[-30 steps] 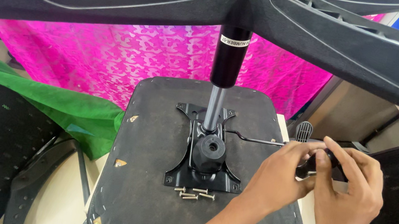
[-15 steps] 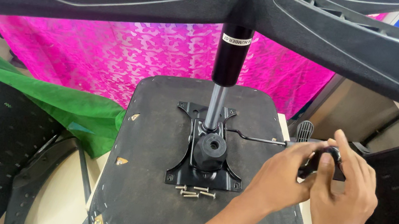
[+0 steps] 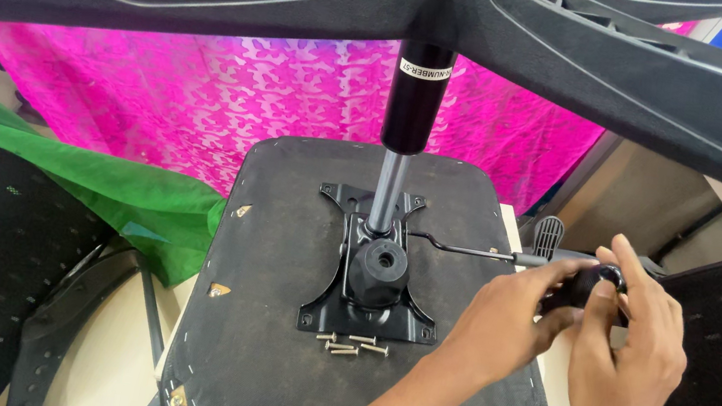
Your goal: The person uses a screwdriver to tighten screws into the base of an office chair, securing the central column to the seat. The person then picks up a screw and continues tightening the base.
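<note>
Upturned seat (image 3: pixel 266 314) on pale table (image 3: pixel 111 376), pink cloth (image 3: pixel 202 110) behind, both hands' fingers (image 3: pixel 600 309) gripping black knob (image 3: pixel 588 282).

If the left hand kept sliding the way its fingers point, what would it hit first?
The left hand points right, at the black knob it already touches; beyond that, the right hand. Depth is hard to judge.

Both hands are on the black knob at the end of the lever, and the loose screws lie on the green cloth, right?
Not quite. The head view shows the loose screws lying on the black seat underside, just below the metal mounting plate, not on the green cloth. The left hand and right hand are indeed on the black knob at the lever end.
</note>
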